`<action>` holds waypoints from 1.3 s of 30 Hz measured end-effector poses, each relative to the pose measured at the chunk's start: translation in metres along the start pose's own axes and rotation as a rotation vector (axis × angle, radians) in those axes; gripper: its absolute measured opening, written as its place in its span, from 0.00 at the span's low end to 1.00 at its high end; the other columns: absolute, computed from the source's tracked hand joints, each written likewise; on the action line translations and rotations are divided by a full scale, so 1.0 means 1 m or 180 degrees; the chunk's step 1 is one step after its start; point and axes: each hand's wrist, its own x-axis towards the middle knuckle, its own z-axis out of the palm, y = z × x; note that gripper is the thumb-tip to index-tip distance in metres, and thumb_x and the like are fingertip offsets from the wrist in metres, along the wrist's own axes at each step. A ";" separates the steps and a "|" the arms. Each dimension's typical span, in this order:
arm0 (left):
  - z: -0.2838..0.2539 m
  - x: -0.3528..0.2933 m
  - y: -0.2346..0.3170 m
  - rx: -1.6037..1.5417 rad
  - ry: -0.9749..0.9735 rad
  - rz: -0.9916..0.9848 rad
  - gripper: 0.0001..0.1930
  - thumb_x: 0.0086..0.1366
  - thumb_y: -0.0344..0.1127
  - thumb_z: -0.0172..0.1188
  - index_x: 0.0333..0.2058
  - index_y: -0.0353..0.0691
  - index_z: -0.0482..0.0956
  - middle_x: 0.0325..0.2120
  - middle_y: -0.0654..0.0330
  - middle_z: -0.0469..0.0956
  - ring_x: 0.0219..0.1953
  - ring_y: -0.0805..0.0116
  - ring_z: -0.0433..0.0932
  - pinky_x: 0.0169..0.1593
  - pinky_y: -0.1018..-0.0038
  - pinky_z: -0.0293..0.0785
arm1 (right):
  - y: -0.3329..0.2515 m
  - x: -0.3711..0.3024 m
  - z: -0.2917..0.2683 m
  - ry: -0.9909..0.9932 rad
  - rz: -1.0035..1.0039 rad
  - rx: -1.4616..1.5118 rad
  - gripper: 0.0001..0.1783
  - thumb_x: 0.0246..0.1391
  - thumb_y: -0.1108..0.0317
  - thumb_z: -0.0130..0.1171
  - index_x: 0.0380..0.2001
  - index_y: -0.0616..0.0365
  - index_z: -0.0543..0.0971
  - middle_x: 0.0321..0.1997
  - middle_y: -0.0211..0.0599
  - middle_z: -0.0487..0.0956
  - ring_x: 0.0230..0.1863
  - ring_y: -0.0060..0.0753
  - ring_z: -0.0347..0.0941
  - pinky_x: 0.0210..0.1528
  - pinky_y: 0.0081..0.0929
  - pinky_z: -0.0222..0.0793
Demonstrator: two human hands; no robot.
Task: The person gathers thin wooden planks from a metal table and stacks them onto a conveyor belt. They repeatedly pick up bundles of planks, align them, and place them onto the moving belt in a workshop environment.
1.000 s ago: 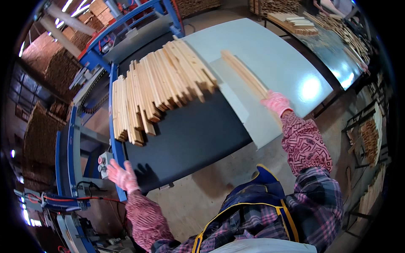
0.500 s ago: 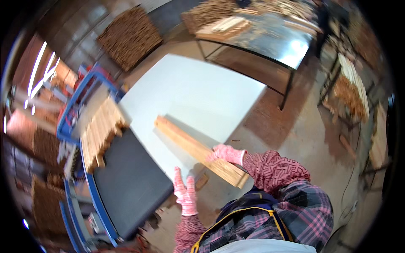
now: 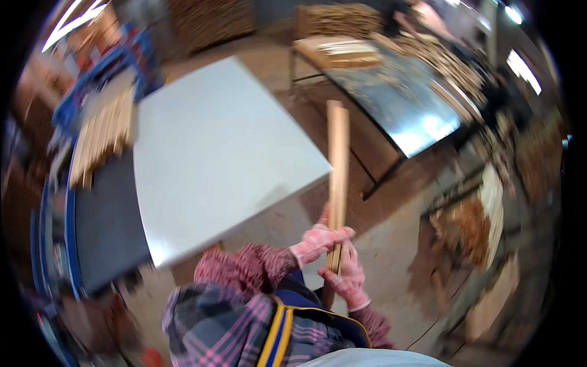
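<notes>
Here, left hand [image 3: 319, 240] and right hand [image 3: 347, 276] grasping wooden slats [image 3: 337, 159], lower ends hidden, motion-blurred.

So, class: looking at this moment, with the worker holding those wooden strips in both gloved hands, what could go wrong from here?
1. The wooden strips stick far out past both hands, so their far end could strike the corner of the white table or the metal table while swinging round.
2. Both hands grip only the near end, so a strip might slide out of the bundle and drop to the floor.
</notes>
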 end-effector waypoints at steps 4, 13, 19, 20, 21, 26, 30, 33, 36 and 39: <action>0.003 0.050 -0.027 0.0143 -0.0334 -0.0710 0.54 0.53 0.44 0.74 0.73 0.65 0.48 0.31 0.70 0.74 0.27 0.80 0.70 0.28 0.82 0.67 | 0.022 -0.023 0.056 0.0416 0.1400 0.2172 0.59 0.42 0.55 0.74 0.74 0.49 0.52 0.67 0.46 0.65 0.62 0.45 0.70 0.58 0.36 0.70; 0.101 0.264 0.031 0.0323 -0.0232 -0.0363 0.59 0.53 0.51 0.74 0.74 0.68 0.39 0.41 0.67 0.76 0.31 0.76 0.71 0.33 0.78 0.71 | 0.180 0.099 -0.059 -0.0110 0.2416 0.2493 0.61 0.42 0.54 0.74 0.75 0.47 0.49 0.60 0.47 0.72 0.59 0.46 0.73 0.59 0.35 0.71; 0.122 0.322 0.054 0.0939 -0.0134 -0.0394 0.60 0.55 0.56 0.72 0.75 0.67 0.34 0.44 0.62 0.76 0.35 0.73 0.73 0.37 0.78 0.72 | 0.229 0.166 -0.117 -0.0775 0.2519 0.1910 0.62 0.42 0.54 0.74 0.75 0.45 0.48 0.58 0.47 0.75 0.57 0.46 0.75 0.58 0.35 0.71; 0.124 0.331 0.044 0.1036 -0.0103 -0.0215 0.61 0.54 0.58 0.71 0.75 0.66 0.33 0.44 0.60 0.77 0.36 0.72 0.74 0.39 0.78 0.72 | 0.234 0.173 -0.127 -0.0849 0.2514 0.1834 0.62 0.42 0.54 0.74 0.75 0.45 0.48 0.58 0.47 0.75 0.57 0.46 0.75 0.58 0.35 0.71; 0.137 0.334 0.053 0.1134 -0.0158 -0.0064 0.61 0.54 0.61 0.71 0.75 0.65 0.32 0.44 0.58 0.77 0.37 0.70 0.75 0.41 0.78 0.72 | 0.242 0.177 -0.142 -0.0876 0.2536 0.1721 0.62 0.41 0.55 0.74 0.75 0.45 0.48 0.58 0.47 0.75 0.57 0.46 0.75 0.58 0.35 0.71; 0.167 0.365 -0.007 -0.0133 0.0113 -0.0658 0.48 0.58 0.42 0.73 0.71 0.55 0.50 0.37 0.64 0.76 0.34 0.75 0.74 0.37 0.77 0.73 | 0.288 0.218 -0.184 -0.1105 0.2223 0.0841 0.64 0.39 0.52 0.76 0.75 0.42 0.48 0.53 0.49 0.80 0.56 0.47 0.77 0.58 0.36 0.71; 0.236 0.375 -0.020 -0.1342 0.0841 -0.0601 0.29 0.58 0.25 0.71 0.56 0.47 0.68 0.36 0.62 0.79 0.35 0.73 0.78 0.39 0.74 0.78 | 0.335 0.212 -0.233 -0.1152 0.1621 0.1015 0.65 0.38 0.47 0.75 0.75 0.44 0.48 0.60 0.52 0.76 0.61 0.52 0.74 0.61 0.37 0.69; 0.252 0.402 -0.044 -0.1115 0.0714 -0.0419 0.23 0.57 0.25 0.71 0.50 0.44 0.73 0.36 0.62 0.80 0.35 0.71 0.80 0.40 0.74 0.79 | 0.340 0.219 -0.269 -0.1187 0.1758 0.0819 0.67 0.40 0.47 0.76 0.76 0.46 0.46 0.64 0.50 0.73 0.61 0.44 0.73 0.62 0.31 0.68; 0.287 0.429 -0.050 -0.0974 0.0776 -0.0335 0.22 0.55 0.25 0.71 0.48 0.40 0.73 0.33 0.61 0.79 0.32 0.70 0.79 0.38 0.73 0.79 | 0.375 0.201 -0.274 -0.0780 0.1696 0.1190 0.66 0.42 0.43 0.75 0.76 0.45 0.46 0.66 0.54 0.71 0.65 0.48 0.69 0.65 0.31 0.64; 0.317 0.473 -0.043 -0.0698 0.1057 -0.0648 0.26 0.55 0.25 0.69 0.51 0.41 0.68 0.31 0.59 0.77 0.30 0.65 0.79 0.35 0.68 0.80 | 0.414 0.220 -0.291 -0.1027 0.1896 0.1512 0.64 0.46 0.35 0.68 0.76 0.46 0.43 0.68 0.54 0.67 0.68 0.54 0.65 0.67 0.36 0.62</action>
